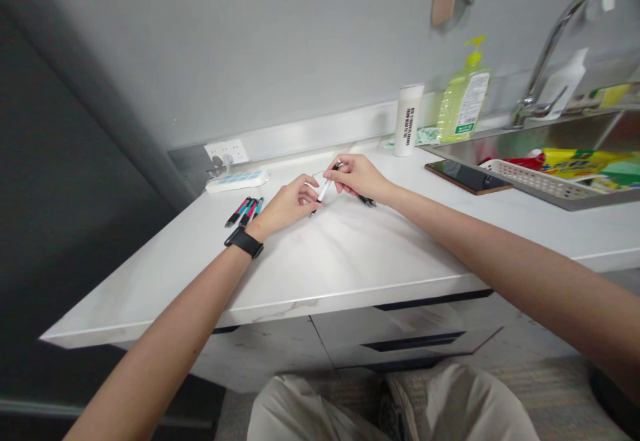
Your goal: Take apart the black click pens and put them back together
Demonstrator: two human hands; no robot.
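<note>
A white pen with black ends (pixel 325 189) is held at a slant above the white countertop, between my two hands. My right hand (pixel 356 175) pinches its upper part. At its lower, black end, the curled thumb and fingers of my left hand (pixel 289 206) close on it. Beside my left wrist, which wears a black watch, lie several pens (pixel 245 212) in black, red and teal. Dark pen ends (pixel 369 201) stick out from beneath my right hand, which hides the rest of them.
A white power strip (pixel 237 181) lies below a wall socket (pixel 227 153). Toward the back right stand a white bottle (pixel 409 121) and a yellow-green pump bottle (pixel 465 97). A dark phone (pixel 467 177) lies beside the sink (pixel 570 202). The countertop's front edge (pixel 350 292) is near my knees.
</note>
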